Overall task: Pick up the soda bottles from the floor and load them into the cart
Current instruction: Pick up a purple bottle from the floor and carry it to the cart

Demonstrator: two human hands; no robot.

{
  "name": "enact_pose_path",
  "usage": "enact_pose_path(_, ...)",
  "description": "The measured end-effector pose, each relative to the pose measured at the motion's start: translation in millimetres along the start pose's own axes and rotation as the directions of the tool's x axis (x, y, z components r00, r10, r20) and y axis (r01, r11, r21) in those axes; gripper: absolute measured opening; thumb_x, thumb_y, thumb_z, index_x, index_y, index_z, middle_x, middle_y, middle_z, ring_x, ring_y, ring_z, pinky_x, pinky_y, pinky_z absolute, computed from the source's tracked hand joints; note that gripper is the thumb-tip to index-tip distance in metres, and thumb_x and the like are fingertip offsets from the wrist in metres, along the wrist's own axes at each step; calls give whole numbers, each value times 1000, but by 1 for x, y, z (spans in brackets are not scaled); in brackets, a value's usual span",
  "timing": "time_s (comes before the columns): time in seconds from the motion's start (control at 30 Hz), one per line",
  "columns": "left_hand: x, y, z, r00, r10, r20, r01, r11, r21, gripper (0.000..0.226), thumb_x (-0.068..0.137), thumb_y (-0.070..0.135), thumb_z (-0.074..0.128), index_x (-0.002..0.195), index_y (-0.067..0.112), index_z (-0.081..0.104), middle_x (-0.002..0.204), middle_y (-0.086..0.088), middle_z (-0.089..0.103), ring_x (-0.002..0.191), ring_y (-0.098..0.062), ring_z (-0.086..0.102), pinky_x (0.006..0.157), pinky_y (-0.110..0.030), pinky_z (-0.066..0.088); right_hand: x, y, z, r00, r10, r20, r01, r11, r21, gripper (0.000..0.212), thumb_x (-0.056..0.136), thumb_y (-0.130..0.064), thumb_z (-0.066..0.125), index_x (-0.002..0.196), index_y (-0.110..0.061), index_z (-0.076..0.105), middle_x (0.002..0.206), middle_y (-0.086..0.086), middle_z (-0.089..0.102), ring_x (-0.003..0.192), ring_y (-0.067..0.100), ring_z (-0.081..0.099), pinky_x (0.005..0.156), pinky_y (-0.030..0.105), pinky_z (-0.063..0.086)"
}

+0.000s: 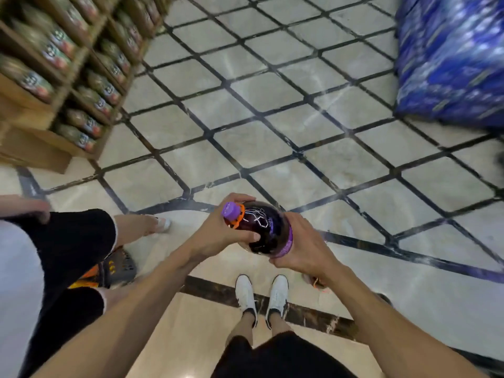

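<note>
Two-hand grip on one soda bottle point(266, 227). Left hand point(218, 233) curls round the shoulder just below the cap point(230, 209), fingers over the far side, thumb on the near side. Right hand point(302, 246) wraps the lower body at the purple label point(287, 242); the base is hidden behind it. Both grips are closed tight on the bottle. It is held in the air in front of the person, well above the floor point(245, 132), over their white shoes point(246, 293). Its long axis lies near flat, running left to right, with the cap pointing left and slightly away and the base to the right. Purple cap, orange ring, dark liquid. At left stands a second person point(68, 241) in black shorts, with a grey and orange basket point(120, 266) by their legs, partly hidden. Far left is a wooden shelf point(41, 105) of blurred bottles. Blue wrapped packs point(450, 64) sit on the floor at far right. There is an orange bit behind the right wrist, too hidden to tell what it is.
</note>
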State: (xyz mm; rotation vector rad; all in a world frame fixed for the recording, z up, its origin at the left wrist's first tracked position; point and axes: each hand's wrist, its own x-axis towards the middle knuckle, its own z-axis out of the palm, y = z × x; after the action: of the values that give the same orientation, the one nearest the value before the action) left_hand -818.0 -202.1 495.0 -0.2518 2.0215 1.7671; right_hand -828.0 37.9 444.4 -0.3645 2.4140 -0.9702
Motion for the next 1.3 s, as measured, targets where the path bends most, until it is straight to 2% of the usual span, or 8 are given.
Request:
enact_pose_path(0.1,-32,33,2,999,46,21,-45,999,-15,76,58,10,90,126,20,59,120,6,68,111,-13,68,87,-31,60,-35,-29,-17,999,30,-21,-30,1000,-5,84,55,-43,90,124,-42,41,118,-19,50,100,0,55,71,18,44)
enact_pose_path(0.27,-62,57,-1,997,80,23,-79,996,-33,70,62,12,88,125,24,60,124,2,66,113,-18,67,85,-37,62,-61,-65,-26,998,-12,-55,11,999,-32,85,54,-45,90,125,-39,42,119,-16,54,100,8,59,76,31,55)
enact_pose_path(0.43,-89,66,-13,993,117,-8,-117,992,-52,68,62,14,88,122,26,59,124,-3,65,113,-20,67,78,-30,60,-67,-89,-24,998,-47,-43,43,996,-74,89,58,-44,90,129,-33,38,111,-16,61,94,7,61,73,25,51)
enact_pose_path(0.77,-184,45,-39,906,117,-406,-190,971,-144,69,66,0,90,123,22,58,120,-3,67,109,-16,69,79,-30,60,-40,-158,-8,920,-332,209,372,906,-199,88,52,-51,88,129,-43,46,113,-20,65,97,5,66,77,29,56)
enact_pose_path(0.9,-250,25,-32,762,42,-647,-215,958,-191,71,68,-5,89,128,17,58,122,-5,67,105,-10,70,80,-25,59,-33,-200,18,774,-475,419,584,791,-183,89,54,-42,89,131,-35,45,109,-17,64,96,11,64,77,28,51)
enact_pose_path(1.03,-320,0,-7,546,-36,-837,-267,940,-214,74,64,-2,90,128,15,58,124,-7,65,108,-14,69,84,-25,57,-45,-238,59,561,-554,615,753,650,-101,99,54,-47,92,137,-38,38,119,-15,64,106,11,64,86,28,54)
enact_pose_path(1.17,-393,-18,31,362,-129,-923,-268,934,-235,71,71,-6,87,130,16,54,125,-4,62,108,-16,67,78,-25,60,-83,-273,107,319,-581,749,850,525,46,98,57,-49,94,135,-45,35,120,-23,59,111,6,61,93,31,57)
enact_pose_path(1.3,-473,-45,80,133,-218,-967,-315,916,-250,71,67,-4,89,128,15,58,127,-6,64,104,-9,68,65,-18,55,-147,-299,167,112,-555,824,898,412,156,104,57,-40,96,142,-36,36,121,-21,54,112,4,57,91,18,49)
